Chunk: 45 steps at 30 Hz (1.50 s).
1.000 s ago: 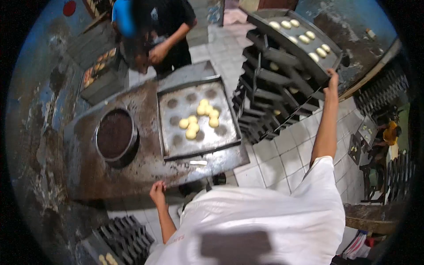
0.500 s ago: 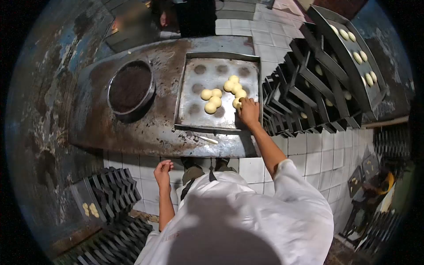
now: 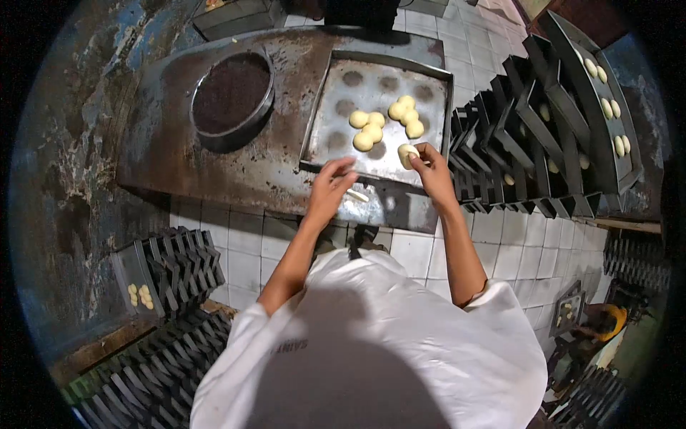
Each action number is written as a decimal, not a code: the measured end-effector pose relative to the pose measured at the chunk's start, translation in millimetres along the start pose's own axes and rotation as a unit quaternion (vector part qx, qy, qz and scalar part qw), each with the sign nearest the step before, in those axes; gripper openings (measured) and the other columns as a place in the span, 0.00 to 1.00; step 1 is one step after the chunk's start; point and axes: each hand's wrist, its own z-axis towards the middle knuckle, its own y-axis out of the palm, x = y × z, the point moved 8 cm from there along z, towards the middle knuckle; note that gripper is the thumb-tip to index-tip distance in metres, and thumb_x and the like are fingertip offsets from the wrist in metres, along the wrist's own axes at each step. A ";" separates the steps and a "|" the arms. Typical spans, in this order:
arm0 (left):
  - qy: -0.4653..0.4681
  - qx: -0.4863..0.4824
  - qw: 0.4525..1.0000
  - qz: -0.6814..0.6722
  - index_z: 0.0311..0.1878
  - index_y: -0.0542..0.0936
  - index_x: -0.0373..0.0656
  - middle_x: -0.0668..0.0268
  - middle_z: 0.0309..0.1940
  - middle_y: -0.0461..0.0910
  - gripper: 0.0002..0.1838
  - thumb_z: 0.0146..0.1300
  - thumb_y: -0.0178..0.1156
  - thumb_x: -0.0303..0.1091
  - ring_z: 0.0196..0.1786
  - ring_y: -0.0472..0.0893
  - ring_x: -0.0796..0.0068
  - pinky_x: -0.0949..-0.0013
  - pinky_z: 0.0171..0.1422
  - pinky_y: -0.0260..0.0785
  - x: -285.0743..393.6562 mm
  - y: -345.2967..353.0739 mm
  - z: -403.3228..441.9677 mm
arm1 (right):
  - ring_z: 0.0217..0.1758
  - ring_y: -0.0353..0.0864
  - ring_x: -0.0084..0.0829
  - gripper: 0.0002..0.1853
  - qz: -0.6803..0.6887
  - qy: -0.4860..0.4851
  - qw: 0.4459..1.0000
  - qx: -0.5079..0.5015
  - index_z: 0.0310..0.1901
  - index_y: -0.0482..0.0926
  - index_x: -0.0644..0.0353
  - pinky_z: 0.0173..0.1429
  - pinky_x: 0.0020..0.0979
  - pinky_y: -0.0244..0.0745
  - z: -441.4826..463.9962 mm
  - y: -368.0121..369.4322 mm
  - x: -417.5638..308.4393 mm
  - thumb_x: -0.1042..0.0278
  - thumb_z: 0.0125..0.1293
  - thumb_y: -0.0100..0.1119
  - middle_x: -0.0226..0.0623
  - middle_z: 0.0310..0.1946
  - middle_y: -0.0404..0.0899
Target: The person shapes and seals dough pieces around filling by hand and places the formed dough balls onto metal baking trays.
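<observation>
- While the right hand (image 3: 434, 175) pinches one dough ball (image 3: 408, 156) between thumb and fingers over the near right part of the tray (image 3: 386, 168), the left hand (image 3: 331, 187) hangs loosely open by the near rim, nothing visible in its grasp
- That ball looks light, soft and easily dented, so a gentle hold around its sides should suit
- Eight other dough balls (image 3: 358, 119) lie in the tray, two clusters of four
- One white-handled tool (image 3: 357, 195) and one bowl (image 3: 250, 132) rest on the table (image 3: 164, 150)

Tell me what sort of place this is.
Probably a bakery: pale dough balls sit in a metal tray on the worktable, and stacked trays at the right hold more pale pieces.
</observation>
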 end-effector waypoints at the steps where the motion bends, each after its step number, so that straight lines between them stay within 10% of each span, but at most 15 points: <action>1: 0.029 -0.033 0.999 -0.018 0.62 0.79 0.37 0.66 0.59 0.76 0.20 0.69 0.67 0.28 0.61 0.76 0.76 0.69 0.63 0.72 5.5 16.8 10.2 | 0.47 0.75 0.22 0.11 0.029 -0.009 0.999 -0.029 0.48 0.82 0.60 0.58 0.28 0.68 -6.6 7.5 -1.0 0.62 0.72 0.63 0.28 0.38 0.80; 6: -0.056 -0.026 0.994 -0.094 0.59 0.80 0.34 0.62 0.48 0.85 0.22 0.68 0.71 0.38 0.49 0.82 0.76 0.69 0.59 0.74 20.9 48.4 16.7 | 0.51 0.77 0.24 0.15 0.255 0.108 0.960 0.037 0.46 0.80 0.55 0.58 0.26 0.68 -40.0 49.4 -31.8 0.51 0.76 0.59 0.27 0.42 0.81; 11: -0.115 -0.009 0.963 -0.242 0.58 0.79 0.36 0.61 0.52 0.83 0.18 0.73 0.64 0.38 0.55 0.81 0.73 0.66 0.64 0.72 -38.0 12.5 5.8 | 0.34 0.76 0.28 0.24 -0.017 -0.068 0.976 0.206 0.40 0.79 0.68 0.40 0.36 0.74 -33.3 104.1 -17.0 0.48 0.79 0.54 0.44 0.28 0.79; 16: -0.192 0.054 0.850 -0.488 0.67 0.70 0.33 0.54 0.64 0.77 0.22 0.79 0.53 0.38 0.67 0.76 0.59 0.56 0.75 0.67 -68.0 -65.9 -13.4 | 0.35 0.77 0.25 0.24 0.389 0.219 0.887 -0.116 0.46 0.79 0.63 0.43 0.31 0.75 -31.1 201.7 79.1 0.44 0.77 0.57 0.28 0.36 0.81; 18: -0.145 0.074 0.859 -0.486 0.68 0.70 0.32 0.53 0.65 0.76 0.24 0.79 0.52 0.41 0.68 0.76 0.56 0.53 0.75 0.66 -63.8 -115.0 -10.2 | 0.40 0.79 0.32 0.23 -0.042 0.044 0.996 -0.061 0.49 0.77 0.63 0.46 0.37 0.75 -9.0 199.8 142.2 0.46 0.75 0.60 0.33 0.38 0.80; 20: -0.141 0.025 0.821 -0.552 0.64 0.74 0.36 0.57 0.59 0.79 0.25 0.76 0.59 0.47 0.63 0.78 0.63 0.59 0.73 0.66 -42.7 -150.5 -18.2 | 0.48 0.78 0.44 0.19 -0.442 -0.116 0.890 0.018 0.51 0.76 0.62 0.51 0.43 0.74 -14.0 203.7 132.4 0.54 0.72 0.62 0.41 0.43 0.78; 22: -0.133 0.092 0.823 -0.544 0.62 0.75 0.38 0.59 0.56 0.81 0.26 0.73 0.62 0.49 0.59 0.81 0.64 0.60 0.67 0.71 -59.4 -193.8 -17.4 | 0.55 0.75 0.52 0.18 -0.532 -0.076 0.843 -0.020 0.54 0.75 0.62 0.54 0.48 0.73 -8.3 213.0 140.2 0.62 0.68 0.61 0.49 0.49 0.75; 27: -0.193 0.274 0.836 -0.434 0.54 0.80 0.44 0.64 0.48 0.83 0.17 0.71 0.64 0.45 0.50 0.84 0.67 0.62 0.55 0.77 -124.4 -311.6 -30.7 | 0.49 0.78 0.52 0.14 -0.597 -0.178 0.782 -0.010 0.52 0.75 0.59 0.50 0.49 0.74 -9.1 238.9 82.9 0.69 0.66 0.59 0.48 0.44 0.78; 30: -0.206 0.331 0.795 -0.464 0.51 0.79 0.45 0.64 0.45 0.84 0.16 0.71 0.63 0.47 0.48 0.85 0.67 0.62 0.55 0.78 -135.9 -355.7 -29.1 | 0.43 0.81 0.51 0.15 -0.515 -0.011 0.849 -0.120 0.50 0.75 0.57 0.45 0.48 0.77 18.5 264.4 29.6 0.73 0.60 0.59 0.43 0.41 0.80; 38: -0.171 0.254 0.775 -0.552 0.56 0.79 0.41 0.61 0.52 0.83 0.33 0.72 0.54 0.66 0.57 0.82 0.62 0.57 0.65 0.74 -97.4 -404.7 7.7 | 0.37 0.85 0.46 0.13 -0.565 -0.390 0.702 -0.189 0.50 0.79 0.54 0.38 0.45 0.80 181.5 474.2 -120.7 0.68 0.63 0.59 0.45 0.32 0.83; 41: -0.131 0.292 0.755 -0.573 0.59 0.76 0.42 0.63 0.52 0.82 0.24 0.72 0.62 0.52 0.57 0.82 0.65 0.59 0.63 0.74 -85.6 -419.1 8.5 | 0.37 0.86 0.49 0.15 -0.680 -0.274 0.603 -0.314 0.49 0.83 0.55 0.39 0.47 0.81 216.6 509.9 -75.0 0.63 0.61 0.61 0.50 0.31 0.84; 45: -0.127 0.327 0.751 -0.560 0.57 0.77 0.43 0.64 0.50 0.82 0.20 0.71 0.63 0.47 0.57 0.82 0.66 0.59 0.64 0.74 -71.7 -424.6 4.2 | 0.37 0.86 0.52 0.15 -0.538 -0.244 0.745 -0.310 0.35 0.84 0.61 0.42 0.51 0.80 237.8 501.7 -95.0 0.56 0.59 0.66 0.54 0.30 0.84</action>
